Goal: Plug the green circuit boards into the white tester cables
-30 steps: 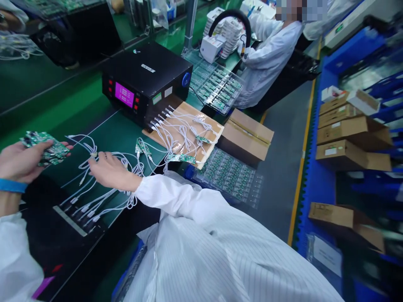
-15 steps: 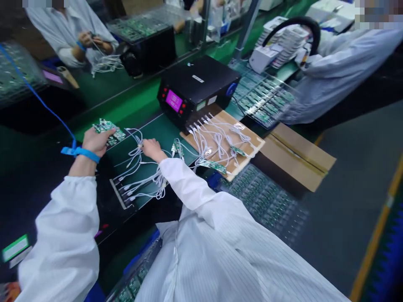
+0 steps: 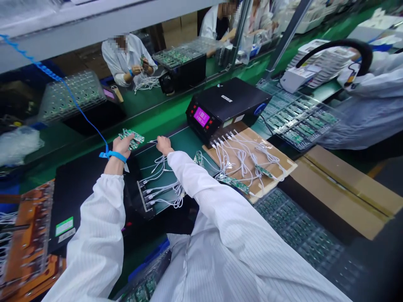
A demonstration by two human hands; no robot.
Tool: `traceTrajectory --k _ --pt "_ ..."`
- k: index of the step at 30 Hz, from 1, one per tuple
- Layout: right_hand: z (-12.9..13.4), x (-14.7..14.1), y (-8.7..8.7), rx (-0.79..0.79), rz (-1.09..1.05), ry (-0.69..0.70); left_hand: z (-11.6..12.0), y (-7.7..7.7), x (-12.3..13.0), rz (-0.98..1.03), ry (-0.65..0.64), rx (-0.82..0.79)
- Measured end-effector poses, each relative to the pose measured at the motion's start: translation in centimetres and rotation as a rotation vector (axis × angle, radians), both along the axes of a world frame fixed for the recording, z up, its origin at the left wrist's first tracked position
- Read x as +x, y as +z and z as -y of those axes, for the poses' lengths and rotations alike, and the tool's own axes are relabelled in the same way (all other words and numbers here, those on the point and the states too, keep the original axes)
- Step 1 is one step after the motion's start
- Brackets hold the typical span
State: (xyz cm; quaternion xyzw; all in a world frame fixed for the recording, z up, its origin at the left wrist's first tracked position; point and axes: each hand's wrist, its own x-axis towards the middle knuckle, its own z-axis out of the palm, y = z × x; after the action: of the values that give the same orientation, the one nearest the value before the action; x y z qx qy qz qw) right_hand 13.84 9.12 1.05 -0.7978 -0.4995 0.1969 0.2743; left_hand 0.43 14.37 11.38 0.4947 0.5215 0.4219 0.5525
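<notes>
Head view: left hand with a cluster of boards, right hand at a cable end

Green workbench [image 3: 185, 140] runs through the middle of frame. Upper centre: black tester [image 3: 233, 94], pink screen lit, white cables fanning from its front onto a brown panel [image 3: 283, 158] at right of centre. Two green boards lie on or at the edge of that panel. Left of centre: black case [image 3: 85, 180] with a connector strip [image 3: 143, 196] at its near end; looped white leads [image 3: 170, 191] run from it across the bench.

Left hand [image 3: 121, 147], left of centre, blue wrist strap [image 3: 115, 155] on: fingers closed, thumb over a small cluster of circuit boards [image 3: 135, 139], held above the bench. Exact count unreadable; the boards overlap.

Right hand [image 3: 163, 144], just right of the boards: mostly closed, fingertips apparently pinching a white cable end [image 3: 153, 141] that points toward the boards. Plug detail too small to tell.

Handling, my judgement: grip the boards by their edges, light thumb, so parts aren't pressed or scraped together. Pinch the cable by its stiff end, not the cord. Leave slack; nearby leads lie close and could snag. Steady the left wrist; keep the strap cord off the boards.
</notes>
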Motion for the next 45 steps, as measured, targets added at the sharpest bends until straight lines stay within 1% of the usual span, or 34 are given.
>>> traceTrajectory --k 2,5,7,8,10,12,14,18,20,25,31,35,45 --pt "0.4 0.0 0.4 0.07 0.008 0.047 -0.5 -0.3 -0.2 0.02 0.04 0.034" --pt "1.6 -0.4 0.8 0.269 -0.048 0.081 -1.4 -0.9 -0.4 0.043 0.095 0.096" --pt "2.4 -0.7 1.0 0.398 -0.153 0.133 -1.8 -1.2 -0.5 0.055 0.116 0.129" --pt "2.8 -0.8 1.0 0.44 -0.219 0.18 -2.0 -1.3 -0.5 0.06 0.123 0.14" --pt "3.2 -1.0 1.1 0.505 -0.357 0.287 -2.1 -1.4 -0.5 0.07 0.128 0.151" --pt "3.5 -1.2 1.1 0.546 -0.472 0.344 -2.0 -1.3 -0.4 0.077 0.129 0.149" --pt "3.5 -1.3 1.0 0.557 -0.548 0.325 -1.8 -1.1 -0.4 0.085 0.124 0.142" --pt "3.5 -1.5 0.8 0.574 -0.611 0.151 -1.2 -0.6 -0.2 0.1 0.099 0.125" --pt "3.4 -1.5 0.8 0.589 -0.625 0.09 -0.9 -0.4 -0.2 0.102 0.081 0.117" --pt "3.0 -1.7 0.8 0.6 -0.641 0.111 -0.5 -0.1 -0.1 0.114 0.047 0.105" --pt "2.8 -1.8 0.8 0.594 -0.67 0.112 -0.6 -0.3 -0.1 0.135 0.041 0.109" --pt "2.6 -1.8 0.6 0.627 -0.677 0.104 -0.9 -0.5 -0.1 0.14 0.045 0.108" --pt "2.1 -1.7 -0.2 0.707 -0.703 0.059 -0.9 -0.7 -0.1 0.138 -0.008 0.109"
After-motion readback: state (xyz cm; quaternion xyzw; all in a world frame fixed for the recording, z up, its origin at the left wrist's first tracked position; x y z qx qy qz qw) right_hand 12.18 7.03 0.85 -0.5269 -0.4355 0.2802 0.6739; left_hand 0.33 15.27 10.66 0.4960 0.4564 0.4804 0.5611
